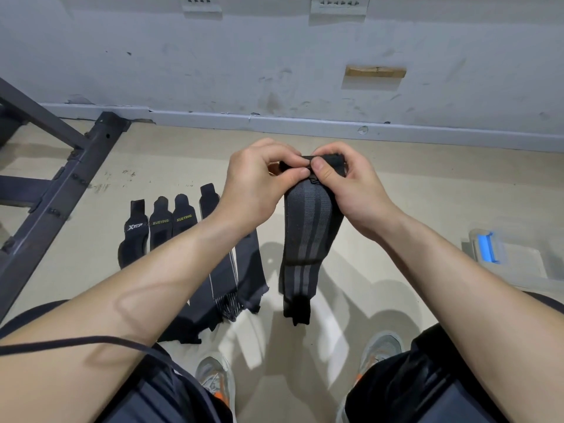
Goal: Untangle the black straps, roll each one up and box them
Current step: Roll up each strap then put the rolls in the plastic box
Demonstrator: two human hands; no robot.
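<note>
- Left hand (259, 181): fingers curled, thumb and fingertips pinching the top end of the striped strap (308, 227).
- Right hand (348, 184): gripping the same top end, thumb pressed on the front, just beside the left thumb.
- Striped strap: held up between both hands, hanging straight down in front of the knees.
- Row of straps (160, 222): laid side by side on the floor to the left, partly hidden under the left forearm.
- Clear box (488, 248): blue latch, on the floor far right, well apart from the row.
- Metal frame (61, 184): dark, at the left edge.
</note>
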